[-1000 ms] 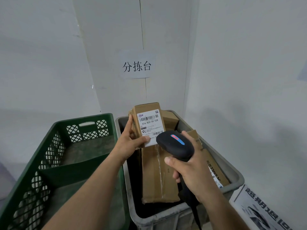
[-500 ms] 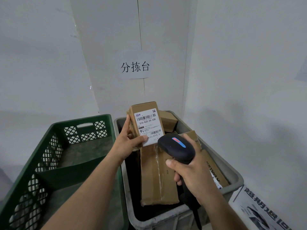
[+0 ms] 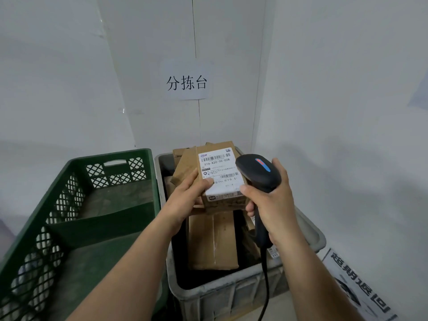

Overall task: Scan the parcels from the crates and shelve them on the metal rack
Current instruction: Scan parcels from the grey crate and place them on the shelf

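Over the grey crate (image 3: 310, 230) in the corner, the left hand (image 3: 185, 202) grips a small cardboard parcel (image 3: 208, 174), thumb on its white label (image 3: 220, 172), label side up. The right hand (image 3: 271, 205) is wrapped round a black scanner (image 3: 257, 172), its head just beside the label. More boxes (image 3: 212, 242) lie inside below. A green crate (image 3: 76, 218) stands alongside.
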Action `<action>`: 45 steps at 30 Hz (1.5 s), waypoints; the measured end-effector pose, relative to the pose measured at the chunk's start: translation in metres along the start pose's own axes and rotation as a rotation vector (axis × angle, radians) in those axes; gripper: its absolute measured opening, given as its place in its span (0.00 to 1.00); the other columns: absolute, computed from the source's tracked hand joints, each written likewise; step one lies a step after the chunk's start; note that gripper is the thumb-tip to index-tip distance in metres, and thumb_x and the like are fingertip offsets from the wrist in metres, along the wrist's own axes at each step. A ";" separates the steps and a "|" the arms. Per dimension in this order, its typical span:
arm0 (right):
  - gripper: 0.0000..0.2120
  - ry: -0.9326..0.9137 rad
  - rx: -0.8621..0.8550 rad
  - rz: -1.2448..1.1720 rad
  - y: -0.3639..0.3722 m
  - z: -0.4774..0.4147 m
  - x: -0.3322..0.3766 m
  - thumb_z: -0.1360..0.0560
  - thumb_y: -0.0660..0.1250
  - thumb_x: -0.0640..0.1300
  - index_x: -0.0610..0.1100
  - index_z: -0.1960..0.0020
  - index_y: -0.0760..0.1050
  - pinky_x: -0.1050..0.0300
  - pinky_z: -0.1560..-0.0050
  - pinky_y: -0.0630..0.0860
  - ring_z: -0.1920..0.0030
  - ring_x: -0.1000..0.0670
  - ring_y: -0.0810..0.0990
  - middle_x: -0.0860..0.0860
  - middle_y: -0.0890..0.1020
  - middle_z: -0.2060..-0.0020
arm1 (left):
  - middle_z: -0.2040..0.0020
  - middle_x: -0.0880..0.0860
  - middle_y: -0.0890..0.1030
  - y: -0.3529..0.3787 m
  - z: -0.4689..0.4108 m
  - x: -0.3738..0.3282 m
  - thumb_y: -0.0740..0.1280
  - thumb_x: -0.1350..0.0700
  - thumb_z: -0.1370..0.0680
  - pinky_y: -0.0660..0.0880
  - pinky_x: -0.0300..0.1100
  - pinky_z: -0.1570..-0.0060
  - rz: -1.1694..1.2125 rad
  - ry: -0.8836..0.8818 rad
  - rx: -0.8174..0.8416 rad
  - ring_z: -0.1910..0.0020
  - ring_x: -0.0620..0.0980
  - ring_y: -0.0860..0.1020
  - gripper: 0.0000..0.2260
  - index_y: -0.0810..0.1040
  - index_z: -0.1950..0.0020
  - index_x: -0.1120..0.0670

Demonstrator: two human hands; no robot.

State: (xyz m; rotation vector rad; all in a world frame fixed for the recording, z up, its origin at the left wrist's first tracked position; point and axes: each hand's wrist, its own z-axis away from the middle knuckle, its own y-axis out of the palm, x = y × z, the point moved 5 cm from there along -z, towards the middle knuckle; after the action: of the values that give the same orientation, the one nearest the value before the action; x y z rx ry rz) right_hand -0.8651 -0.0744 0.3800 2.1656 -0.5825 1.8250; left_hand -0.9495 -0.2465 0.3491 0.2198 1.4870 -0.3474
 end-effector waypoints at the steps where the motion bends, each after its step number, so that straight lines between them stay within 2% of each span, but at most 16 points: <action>1: 0.43 0.005 0.000 -0.008 -0.002 0.001 -0.001 0.27 0.72 0.35 0.55 0.22 0.53 0.61 0.71 0.75 0.75 0.55 0.75 0.44 0.81 0.50 | 0.44 0.45 0.82 0.004 0.003 0.000 0.67 0.45 0.24 0.78 0.55 0.45 0.012 -0.008 -0.007 0.46 0.52 0.81 0.23 0.68 0.30 0.39; 5: 0.43 -0.003 -0.013 -0.020 -0.008 0.010 -0.007 0.27 0.72 0.32 0.54 0.22 0.54 0.62 0.71 0.76 0.75 0.56 0.74 0.47 0.81 0.53 | 0.47 0.46 0.83 0.014 0.022 -0.001 0.65 0.48 0.22 0.81 0.46 0.54 0.055 -0.008 -0.072 0.49 0.47 0.82 0.18 0.70 0.32 0.41; 7: 0.43 -0.009 -0.014 -0.002 -0.009 0.017 -0.009 0.27 0.72 0.33 0.54 0.22 0.54 0.63 0.70 0.77 0.73 0.56 0.76 0.49 0.80 0.50 | 0.46 0.46 0.82 0.017 0.035 -0.004 0.64 0.47 0.22 0.81 0.42 0.58 0.016 0.023 -0.118 0.50 0.45 0.81 0.18 0.70 0.32 0.43; 11: 0.42 -0.004 -0.034 -0.003 -0.013 0.035 -0.012 0.27 0.73 0.34 0.56 0.23 0.55 0.63 0.68 0.78 0.72 0.56 0.77 0.49 0.79 0.45 | 0.40 0.47 0.79 0.024 0.058 -0.008 0.66 0.39 0.28 0.79 0.50 0.47 -0.133 0.107 -0.189 0.45 0.46 0.79 0.30 0.65 0.28 0.47; 13: 0.43 -0.006 -0.060 -0.002 -0.017 0.048 -0.010 0.28 0.73 0.34 0.56 0.22 0.54 0.63 0.68 0.77 0.72 0.56 0.77 0.48 0.80 0.45 | 0.38 0.46 0.78 0.029 0.073 -0.008 0.67 0.36 0.33 0.78 0.51 0.44 -0.187 0.136 -0.147 0.42 0.47 0.77 0.35 0.65 0.29 0.47; 17: 0.45 -0.003 -0.144 -0.001 -0.023 0.082 -0.006 0.28 0.73 0.32 0.55 0.22 0.54 0.64 0.70 0.75 0.72 0.57 0.77 0.45 0.80 0.44 | 0.40 0.42 0.78 0.032 0.099 -0.009 0.70 0.43 0.30 0.77 0.47 0.44 -0.229 0.215 -0.054 0.39 0.45 0.76 0.24 0.68 0.37 0.39; 19: 0.44 -0.004 -0.191 -0.013 -0.026 0.104 -0.002 0.28 0.72 0.31 0.54 0.22 0.55 0.64 0.71 0.74 0.74 0.56 0.76 0.44 0.81 0.45 | 0.41 0.39 0.77 0.030 0.114 -0.008 0.71 0.42 0.32 0.75 0.48 0.41 -0.230 0.246 -0.010 0.39 0.44 0.75 0.25 0.67 0.38 0.35; 24: 0.43 -0.005 -0.293 -0.003 -0.028 0.168 0.010 0.28 0.72 0.32 0.54 0.22 0.56 0.63 0.71 0.74 0.74 0.54 0.75 0.47 0.81 0.50 | 0.36 0.39 0.75 0.024 0.161 0.001 0.72 0.41 0.32 0.72 0.54 0.37 -0.234 0.295 0.100 0.35 0.43 0.72 0.36 0.60 0.27 0.39; 26: 0.42 0.007 -0.312 0.005 -0.028 0.196 0.014 0.28 0.72 0.32 0.55 0.23 0.56 0.63 0.71 0.74 0.74 0.54 0.75 0.50 0.82 0.52 | 0.37 0.38 0.75 0.022 0.180 0.006 0.72 0.44 0.30 0.72 0.52 0.37 -0.213 0.316 0.130 0.36 0.42 0.72 0.34 0.60 0.27 0.40; 29: 0.43 0.014 -0.377 -0.006 -0.031 0.240 0.013 0.28 0.72 0.31 0.56 0.23 0.56 0.62 0.72 0.72 0.74 0.52 0.74 0.49 0.82 0.56 | 0.45 0.31 0.76 0.024 0.211 0.015 0.72 0.50 0.28 0.73 0.39 0.41 -0.183 0.334 0.184 0.42 0.32 0.73 0.30 0.63 0.30 0.37; 31: 0.43 0.032 -0.435 0.011 -0.037 0.268 0.009 0.29 0.72 0.31 0.56 0.23 0.56 0.61 0.73 0.72 0.75 0.52 0.73 0.49 0.82 0.57 | 0.46 0.30 0.75 0.030 0.232 0.022 0.73 0.51 0.28 0.72 0.42 0.39 -0.180 0.337 0.234 0.41 0.34 0.73 0.29 0.64 0.33 0.34; 33: 0.44 0.051 -0.490 0.025 -0.045 0.292 0.005 0.29 0.73 0.31 0.57 0.23 0.57 0.59 0.73 0.72 0.75 0.51 0.73 0.47 0.81 0.55 | 0.41 0.34 0.74 0.039 0.248 0.030 0.73 0.51 0.28 0.70 0.46 0.35 -0.169 0.325 0.278 0.36 0.40 0.72 0.31 0.63 0.29 0.39; 36: 0.44 0.073 -0.559 0.051 -0.059 0.327 0.005 0.29 0.73 0.31 0.58 0.24 0.57 0.59 0.72 0.72 0.72 0.51 0.75 0.44 0.81 0.48 | 0.37 0.39 0.74 0.057 0.268 0.039 0.74 0.51 0.29 0.69 0.46 0.34 -0.166 0.335 0.357 0.35 0.41 0.71 0.31 0.64 0.29 0.40; 38: 0.44 0.086 -0.592 0.067 -0.070 0.348 0.008 0.29 0.73 0.32 0.57 0.23 0.56 0.62 0.71 0.73 0.67 0.51 0.76 0.44 0.80 0.44 | 0.38 0.39 0.75 0.071 0.284 0.041 0.75 0.51 0.29 0.71 0.36 0.40 -0.163 0.340 0.399 0.38 0.37 0.72 0.33 0.65 0.27 0.43; 40: 0.44 0.093 -0.625 0.072 -0.081 0.366 0.010 0.29 0.73 0.32 0.57 0.23 0.56 0.64 0.72 0.73 0.65 0.51 0.76 0.43 0.79 0.42 | 0.43 0.34 0.75 0.085 0.299 0.041 0.73 0.54 0.27 0.70 0.24 0.52 -0.136 0.340 0.456 0.45 0.29 0.73 0.30 0.65 0.29 0.42; 45: 0.43 0.086 -0.712 0.078 -0.114 0.410 0.014 0.29 0.72 0.31 0.55 0.23 0.56 0.65 0.72 0.73 0.64 0.51 0.76 0.43 0.78 0.40 | 0.42 0.36 0.76 0.121 0.332 0.041 0.72 0.54 0.27 0.72 0.37 0.47 -0.127 0.352 0.574 0.40 0.40 0.74 0.23 0.67 0.41 0.32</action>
State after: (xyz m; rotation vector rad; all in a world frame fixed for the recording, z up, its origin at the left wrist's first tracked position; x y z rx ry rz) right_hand -0.4507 -0.1540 0.3257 1.5930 -1.1035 1.4238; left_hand -0.5945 -0.2548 0.3256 0.6718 1.7214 -0.8730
